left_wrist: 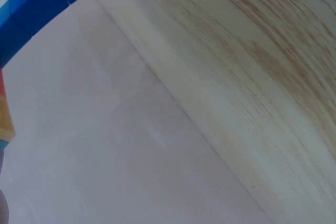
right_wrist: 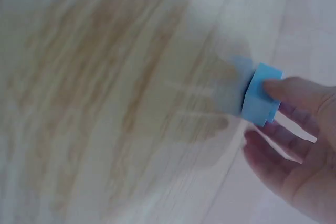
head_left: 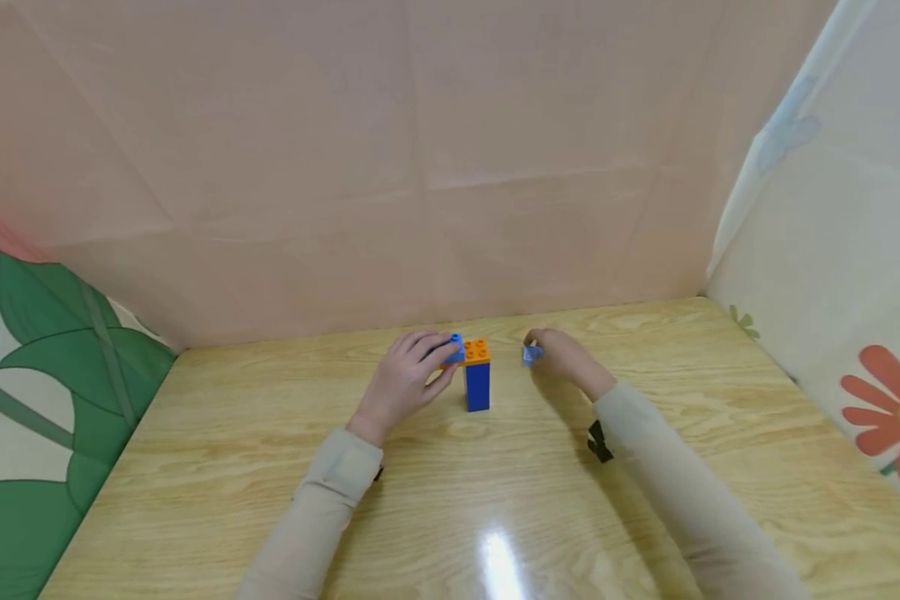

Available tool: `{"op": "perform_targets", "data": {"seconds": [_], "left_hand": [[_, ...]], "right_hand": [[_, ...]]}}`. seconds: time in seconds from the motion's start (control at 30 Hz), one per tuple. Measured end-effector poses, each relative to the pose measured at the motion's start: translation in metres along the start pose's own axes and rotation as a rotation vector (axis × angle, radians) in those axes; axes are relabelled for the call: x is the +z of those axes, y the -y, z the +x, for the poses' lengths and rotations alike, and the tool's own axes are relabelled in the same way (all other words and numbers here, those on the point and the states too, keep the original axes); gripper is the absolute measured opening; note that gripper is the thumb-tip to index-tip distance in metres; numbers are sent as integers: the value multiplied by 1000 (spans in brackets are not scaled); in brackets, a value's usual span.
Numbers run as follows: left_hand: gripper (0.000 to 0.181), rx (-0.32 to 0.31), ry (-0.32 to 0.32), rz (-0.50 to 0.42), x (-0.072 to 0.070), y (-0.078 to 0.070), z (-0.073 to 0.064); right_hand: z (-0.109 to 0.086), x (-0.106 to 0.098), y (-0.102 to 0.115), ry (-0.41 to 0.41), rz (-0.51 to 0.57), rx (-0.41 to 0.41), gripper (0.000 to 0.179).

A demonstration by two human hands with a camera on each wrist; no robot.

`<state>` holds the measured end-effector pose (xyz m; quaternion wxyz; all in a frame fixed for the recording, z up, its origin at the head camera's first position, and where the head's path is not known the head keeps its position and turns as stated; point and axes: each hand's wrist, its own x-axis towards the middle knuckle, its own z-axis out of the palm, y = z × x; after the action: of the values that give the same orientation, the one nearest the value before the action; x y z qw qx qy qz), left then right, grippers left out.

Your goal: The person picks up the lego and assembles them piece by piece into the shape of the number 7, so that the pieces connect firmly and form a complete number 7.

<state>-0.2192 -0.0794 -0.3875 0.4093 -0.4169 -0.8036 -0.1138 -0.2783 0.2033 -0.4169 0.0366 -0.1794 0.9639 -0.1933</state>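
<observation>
Mid-table in the head view stands a column of dark blue bricks [head_left: 477,387], capped by an orange brick [head_left: 477,351] with studs. My left hand [head_left: 401,379] grips a blue brick [head_left: 455,346] at the orange brick's left side, its fingers over the top and the thumb below. In the left wrist view, the blue column [left_wrist: 44,6] crosses the top left corner; a red and orange part shows at the edge. To the right, my right hand [head_left: 566,357] pinches a small light blue brick [right_wrist: 261,95] between thumb and fingers, close over the tabletop in the right wrist view.
The wood-grain table [head_left: 487,475] ends at a pinkish backdrop [head_left: 420,208]. A printed flower panel [head_left: 870,333] stands along the right side, and green printed leaves [head_left: 67,358] are on the left. A black object [head_left: 598,442] shows beside the right sleeve.
</observation>
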Motion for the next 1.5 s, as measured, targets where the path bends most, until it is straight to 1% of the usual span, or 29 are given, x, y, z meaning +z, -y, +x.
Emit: {"op": "perform_targets", "data": {"seconds": [0.13,0.23,0.3,0.37,0.47,0.5,0.63,0.77,0.93,1.1,1.37,1.43,1.5], "left_hand": [[26,3,-22,-7,1,-1,0],[26,14,-31,-12,2,-1,1],[25,16,-30,-14,3,-1,1],[25,12,-24,-14,3,-2,2],[27,-4,-6,-17,2,-3,3],[27,-9,2,-18,1,-3,3],[28,-25,28,-21,-1,-4,5],[28,-31,35,-24,-2,-5,5],[28,-35,25,-28,0,-4,4],[26,-45,38,-26,0,-4,4],[25,-36,57,11,1,-7,5],[25,-30,63,30,1,-7,5],[26,-22,65,47,2,-8,6]], "right_hand": [[-3,-4,-1,-13,278,36,39],[-8,-11,6,-46,466,36,44],[-12,-17,14,-68,529,30,46],[-16,-23,25,-96,569,2,48],[-22,-29,42,-146,600,-73,46],[-23,-30,47,-158,614,-112,45],[-28,-33,65,-177,622,-241,42],[-29,-33,75,-168,592,-305,40],[-30,-32,79,-134,584,-318,40],[-29,-31,81,-124,577,-323,41],[-32,-30,84,-171,505,-388,38],[-32,-28,83,-198,475,-413,37],[-31,-27,82,-239,433,-455,36]]}}
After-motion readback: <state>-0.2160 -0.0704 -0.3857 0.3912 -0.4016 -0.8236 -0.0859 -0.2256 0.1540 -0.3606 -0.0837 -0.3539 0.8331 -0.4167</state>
